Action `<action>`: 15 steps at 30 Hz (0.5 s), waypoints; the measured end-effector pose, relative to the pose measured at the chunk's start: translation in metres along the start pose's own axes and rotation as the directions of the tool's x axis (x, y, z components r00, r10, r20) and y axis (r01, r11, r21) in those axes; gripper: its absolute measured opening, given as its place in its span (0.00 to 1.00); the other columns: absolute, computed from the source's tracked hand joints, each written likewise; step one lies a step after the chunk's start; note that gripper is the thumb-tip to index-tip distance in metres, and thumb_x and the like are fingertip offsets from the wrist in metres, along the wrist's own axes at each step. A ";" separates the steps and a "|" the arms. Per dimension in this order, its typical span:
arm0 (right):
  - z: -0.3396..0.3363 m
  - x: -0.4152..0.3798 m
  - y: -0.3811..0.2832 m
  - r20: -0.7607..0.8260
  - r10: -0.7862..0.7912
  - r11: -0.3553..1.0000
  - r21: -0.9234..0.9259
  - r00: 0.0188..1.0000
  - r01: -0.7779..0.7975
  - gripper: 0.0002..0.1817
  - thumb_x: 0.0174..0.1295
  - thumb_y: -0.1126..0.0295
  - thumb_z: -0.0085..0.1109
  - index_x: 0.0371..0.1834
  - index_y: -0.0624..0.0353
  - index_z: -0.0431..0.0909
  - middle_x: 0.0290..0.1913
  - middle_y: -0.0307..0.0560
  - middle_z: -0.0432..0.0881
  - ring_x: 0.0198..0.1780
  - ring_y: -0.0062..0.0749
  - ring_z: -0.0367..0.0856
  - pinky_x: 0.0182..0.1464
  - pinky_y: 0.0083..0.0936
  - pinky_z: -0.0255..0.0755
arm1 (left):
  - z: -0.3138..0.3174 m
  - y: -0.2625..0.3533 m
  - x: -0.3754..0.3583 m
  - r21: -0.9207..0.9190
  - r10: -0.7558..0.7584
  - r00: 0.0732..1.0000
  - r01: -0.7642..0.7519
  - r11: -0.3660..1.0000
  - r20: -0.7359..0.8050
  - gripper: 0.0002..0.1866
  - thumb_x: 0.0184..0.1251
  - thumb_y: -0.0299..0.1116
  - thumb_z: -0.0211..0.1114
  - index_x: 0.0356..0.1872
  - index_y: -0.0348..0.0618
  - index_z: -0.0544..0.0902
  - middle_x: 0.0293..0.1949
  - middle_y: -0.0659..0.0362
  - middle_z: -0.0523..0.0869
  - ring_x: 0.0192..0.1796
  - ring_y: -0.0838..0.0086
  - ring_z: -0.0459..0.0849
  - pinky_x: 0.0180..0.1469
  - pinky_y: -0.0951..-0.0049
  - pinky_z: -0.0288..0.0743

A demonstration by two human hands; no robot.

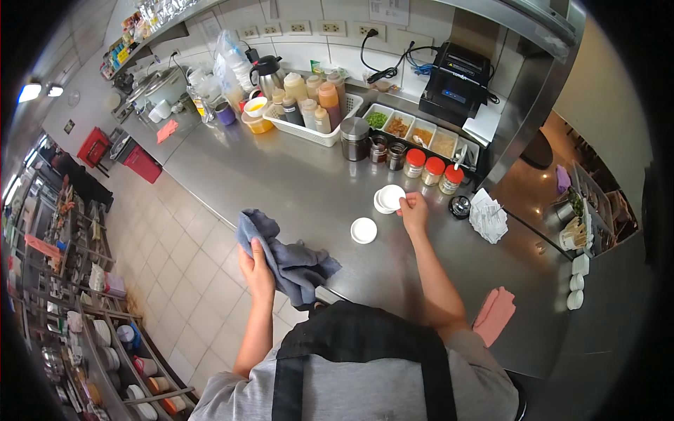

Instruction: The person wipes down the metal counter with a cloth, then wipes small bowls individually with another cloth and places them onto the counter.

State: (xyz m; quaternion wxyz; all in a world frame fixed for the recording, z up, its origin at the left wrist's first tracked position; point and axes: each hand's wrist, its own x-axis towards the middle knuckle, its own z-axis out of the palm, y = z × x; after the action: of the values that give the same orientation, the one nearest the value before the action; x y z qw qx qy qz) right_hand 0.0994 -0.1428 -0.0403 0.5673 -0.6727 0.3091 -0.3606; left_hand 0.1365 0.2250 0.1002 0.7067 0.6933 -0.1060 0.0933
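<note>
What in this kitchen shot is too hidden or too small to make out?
- Head view: the right hand covers part of the small white dishes; their count is unclear.
- The grey cloth hides the left hand fingers.
- Labels on the red-lidded jars are too small.
- Shelf items at lower left are warped by the lens edge.

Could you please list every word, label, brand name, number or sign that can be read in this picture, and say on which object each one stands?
No text can be read with certainty.
Black printer: a pale brand mark on its front, too small to read.
Papers on the wall: printed lines, blurred.
Packets on the shelf: coloured labels, too small.
Red-lidded jars: labels, illegible.
The grey cloth in the left hand and the white lids at the right hand show no writing.
</note>
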 end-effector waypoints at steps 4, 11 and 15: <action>0.010 0.009 0.039 -0.004 -0.047 0.940 -0.340 0.999 0.042 0.16 0.57 0.69 0.69 0.42 0.67 0.76 0.34 0.52 0.82 0.32 0.38 0.82 0.37 0.36 0.76 | 0.009 -0.015 -0.008 0.029 0.017 1.000 -0.017 0.999 -0.005 0.19 0.78 0.42 0.53 0.52 0.34 0.77 0.42 0.59 0.82 0.44 0.78 0.77 0.49 0.75 0.72; 0.022 -0.072 0.025 0.176 -0.222 0.866 -0.418 0.959 0.277 0.17 0.54 0.67 0.72 0.40 0.64 0.76 0.27 0.48 0.80 0.25 0.38 0.80 0.31 0.35 0.74 | 0.014 -0.019 -0.012 0.048 -0.068 0.982 0.061 0.997 0.176 0.20 0.78 0.42 0.52 0.56 0.33 0.75 0.46 0.58 0.82 0.47 0.76 0.78 0.54 0.73 0.71; 0.029 -0.084 0.021 0.241 0.047 0.922 -0.384 0.969 0.051 0.13 0.54 0.71 0.69 0.39 0.63 0.76 0.24 0.51 0.81 0.28 0.40 0.83 0.35 0.38 0.75 | 0.031 -0.026 -0.016 -0.001 -0.081 0.955 0.085 0.996 0.287 0.20 0.79 0.42 0.52 0.58 0.34 0.74 0.46 0.61 0.81 0.46 0.79 0.77 0.52 0.75 0.72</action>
State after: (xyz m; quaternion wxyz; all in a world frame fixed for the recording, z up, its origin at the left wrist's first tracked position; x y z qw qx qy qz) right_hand 0.0773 -0.0611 -0.0749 0.4566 -0.8113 0.3010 -0.2069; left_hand 0.1274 0.1940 0.0711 0.6919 0.6985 -0.1785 -0.0384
